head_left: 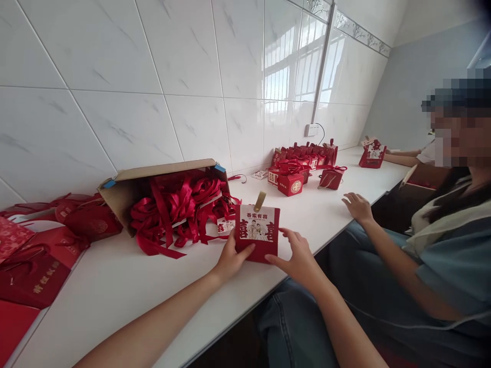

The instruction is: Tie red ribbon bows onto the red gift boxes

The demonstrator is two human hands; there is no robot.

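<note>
A red gift box point(257, 250) with a white printed card showing a couple on its front stands upright near the table's front edge. A gold-coloured strap tab sticks up from its top. My left hand point(232, 258) grips its left side, thumb across the front and the other fingers hidden behind. At the right side, my right hand point(299, 253) holds it loosely, thumb on the lower front corner and fingertips at the edge. Behind the box, a cardboard carton point(164, 171) lies on its side, with red ribbons point(172, 204) spilling onto the white table point(153, 286).
Several finished-looking red boxes point(291, 184) stand by the tiled wall. Larger red boxes point(38, 266) crowd the left end. Another person's hand point(358, 207) rests at the table edge on the right. Farther off, a second person's hand is by a red box point(372, 155).
</note>
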